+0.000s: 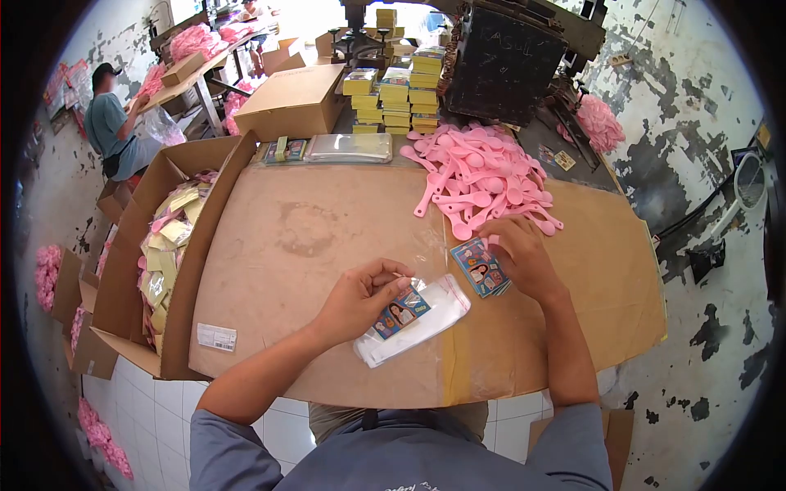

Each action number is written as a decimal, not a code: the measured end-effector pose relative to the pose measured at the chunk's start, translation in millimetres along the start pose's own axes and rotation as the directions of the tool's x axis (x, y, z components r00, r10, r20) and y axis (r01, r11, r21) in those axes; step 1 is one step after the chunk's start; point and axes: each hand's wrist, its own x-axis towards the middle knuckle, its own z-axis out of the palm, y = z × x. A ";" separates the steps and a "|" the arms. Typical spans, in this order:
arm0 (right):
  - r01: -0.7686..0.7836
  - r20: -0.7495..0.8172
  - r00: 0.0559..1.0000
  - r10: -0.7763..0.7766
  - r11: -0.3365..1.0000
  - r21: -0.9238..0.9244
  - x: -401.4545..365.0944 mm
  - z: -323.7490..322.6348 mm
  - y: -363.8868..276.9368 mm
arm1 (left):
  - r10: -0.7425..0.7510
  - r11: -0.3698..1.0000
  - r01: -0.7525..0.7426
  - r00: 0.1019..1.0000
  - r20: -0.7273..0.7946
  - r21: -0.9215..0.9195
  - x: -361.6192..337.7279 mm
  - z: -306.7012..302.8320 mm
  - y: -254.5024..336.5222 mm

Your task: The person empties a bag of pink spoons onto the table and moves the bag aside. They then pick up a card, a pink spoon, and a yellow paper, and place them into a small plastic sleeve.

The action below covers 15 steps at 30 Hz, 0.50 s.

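My left hand [366,296] pinches the top of a clear plastic bag with a printed card [401,315] in or under it. Below lies a stack of clear plastic bags [426,317], tilted on the cardboard. My right hand [524,255] is closed, with a bit of pink spoon [492,242] showing at its fingertips; the rest is hidden by the fingers. Right beside those fingers sits a small stack of blue printed cards [481,268]. Just beyond it spreads a heap of pink plastic spoons [483,176].
An open carton [205,270] holding yellow-and-pink packets stands at the left. Behind are a closed box [291,98], packs of clear bags [350,148], stacked card bundles [395,94] and a black machine [503,65]. Another person [115,127] sits at the far left.
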 end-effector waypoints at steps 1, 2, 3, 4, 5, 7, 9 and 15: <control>0.040 -0.037 0.999 -0.037 0.997 0.062 0.7 -3.2 -2.0 | 0.000 1.000 0.000 1.000 0.005 -0.031 -0.4 0.7 0.8; 0.083 -0.076 0.994 -0.074 0.989 0.121 2.3 -6.3 -4.8 | 0.001 0.998 0.000 1.000 0.009 -0.063 -1.0 1.4 1.8; 0.003 -0.133 0.990 0.039 0.954 0.301 2.6 -5.3 -13.0 | 0.009 0.997 -0.008 1.000 0.015 -0.079 -1.8 2.1 3.4; -0.063 -0.167 0.973 0.161 0.878 0.475 0.9 -0.2 -27.0 | 0.016 0.995 -0.014 1.000 0.022 -0.095 -3.0 3.1 5.4; -0.112 -0.178 0.942 0.285 0.765 0.634 1.6 3.8 -40.5 | 0.024 0.994 -0.020 0.999 0.029 -0.110 -3.8 3.7 7.3; -0.165 -0.088 0.926 0.367 0.605 0.779 10.0 4.3 -68.0 | 0.038 0.995 -0.034 0.998 0.043 -0.094 -5.5 4.6 7.1; -0.150 -0.083 0.913 0.399 0.518 0.842 17.8 3.1 -83.3 | 0.042 0.996 -0.037 0.998 0.057 -0.076 -6.1 5.3 7.6; -0.129 -0.093 0.928 0.361 0.545 0.828 34.1 16.1 -88.0 | 0.023 0.994 -0.013 0.996 0.092 -0.105 -9.2 6.7 10.2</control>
